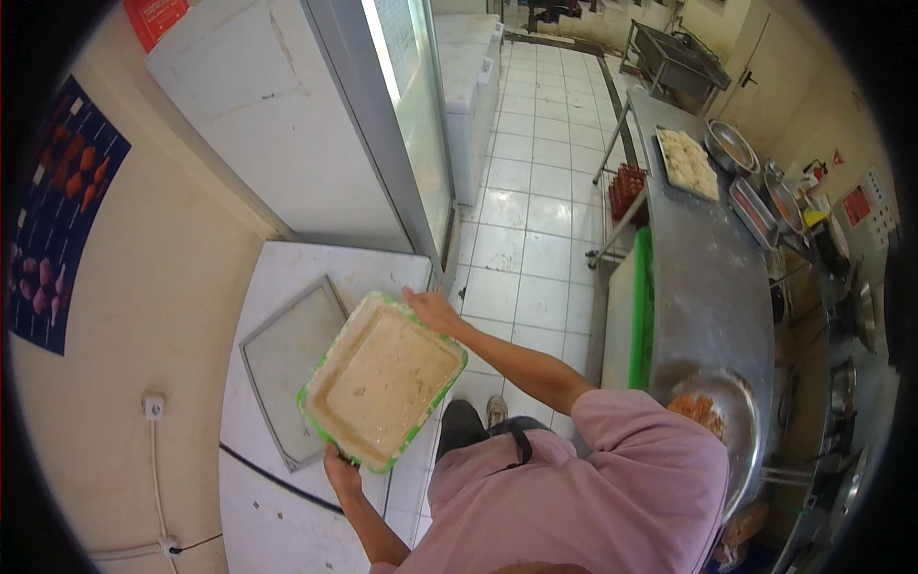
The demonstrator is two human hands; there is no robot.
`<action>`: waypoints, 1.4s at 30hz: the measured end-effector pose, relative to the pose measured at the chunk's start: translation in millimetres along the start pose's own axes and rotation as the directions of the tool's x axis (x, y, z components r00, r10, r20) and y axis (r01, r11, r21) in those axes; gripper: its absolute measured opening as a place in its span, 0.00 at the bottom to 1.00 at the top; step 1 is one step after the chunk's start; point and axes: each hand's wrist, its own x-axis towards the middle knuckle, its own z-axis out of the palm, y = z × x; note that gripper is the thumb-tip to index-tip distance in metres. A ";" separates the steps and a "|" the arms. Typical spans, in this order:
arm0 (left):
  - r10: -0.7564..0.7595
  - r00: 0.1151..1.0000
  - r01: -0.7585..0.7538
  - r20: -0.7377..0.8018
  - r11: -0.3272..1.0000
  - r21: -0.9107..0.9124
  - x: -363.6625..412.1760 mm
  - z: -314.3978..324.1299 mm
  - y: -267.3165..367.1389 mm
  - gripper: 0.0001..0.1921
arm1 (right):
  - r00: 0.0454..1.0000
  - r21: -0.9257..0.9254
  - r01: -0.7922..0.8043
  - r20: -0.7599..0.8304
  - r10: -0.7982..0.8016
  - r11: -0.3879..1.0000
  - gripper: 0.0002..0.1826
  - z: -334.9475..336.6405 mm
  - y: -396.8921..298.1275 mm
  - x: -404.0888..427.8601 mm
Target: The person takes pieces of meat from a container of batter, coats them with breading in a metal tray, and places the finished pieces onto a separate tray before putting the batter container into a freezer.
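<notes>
Both hands hold a shallow rectangular green plastic tub (391, 373) whose rim and inside are coated with a pale, dried batter or flour-like layer. My left hand (343, 471) grips its near left corner, and my right hand (432, 313) has the opposite far corner. The tub is tilted, its inner side facing up at me. It is above a white chest freezer (287, 495). On that lid lies a flat grey-framed panel (287, 380), partly covered from view by the tub.
An upright glass-door fridge (416, 122) stands beyond the freezer. To the right runs a steel worktable (688, 287) bearing a tray of pale dough pieces (687, 161), metal bowls and a large steel bowl (746, 430) with orange food. White floor tiles (502, 247) lie between.
</notes>
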 end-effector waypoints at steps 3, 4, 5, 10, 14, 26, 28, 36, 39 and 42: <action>-0.041 0.996 0.035 -0.082 0.997 -0.071 27.8 -0.6 -4.0 0.25 | 0.989 -0.053 -0.008 0.150 0.015 0.999 0.39 22.5 -4.2 54.0; -0.062 0.993 0.051 -0.098 0.992 -0.112 31.2 -3.9 -6.7 0.25 | 0.987 -0.052 -0.015 0.160 0.024 0.999 0.39 25.3 -8.7 65.0; -0.071 0.991 0.058 -0.111 0.992 -0.113 36.4 -3.1 -12.4 0.25 | 0.964 -0.085 0.002 0.265 0.020 0.996 0.39 27.5 -12.9 77.2; -0.046 0.979 -0.002 -0.199 0.972 -0.235 66.0 -3.1 -20.9 0.24 | 0.864 -0.079 -0.053 0.496 0.086 0.995 0.40 40.5 -34.4 127.3; 0.033 0.990 -0.062 -0.136 0.975 -0.214 70.5 9.8 -21.4 0.24 | 0.948 0.015 0.108 0.299 -0.107 0.994 0.27 49.5 -3.2 154.7; -0.099 0.926 -0.043 -0.364 0.931 -0.363 61.4 19.2 -7.5 0.22 | 0.771 -0.007 0.517 -0.431 -0.469 0.856 0.25 -105.3 -70.6 242.4; -0.087 0.917 -0.053 -0.390 0.941 -0.334 60.4 21.3 -5.2 0.22 | 0.870 0.175 0.422 -0.355 -0.342 0.890 0.27 -116.1 -79.9 237.7; -0.007 0.929 -0.129 -0.370 0.931 -0.343 70.0 7.7 -16.3 0.21 | 0.828 0.098 0.411 -0.455 -0.326 0.906 0.23 -131.1 -51.4 234.8; 0.027 0.927 -0.162 -0.373 0.929 -0.334 68.8 12.7 -24.1 0.22 | 0.778 0.232 0.505 -0.539 -0.322 0.831 0.18 -166.2 7.4 226.9; 0.087 0.924 -0.200 -0.371 0.940 -0.278 62.2 14.4 -23.7 0.21 | 0.792 0.240 0.456 -0.549 -0.268 0.857 0.23 -225.7 54.2 202.3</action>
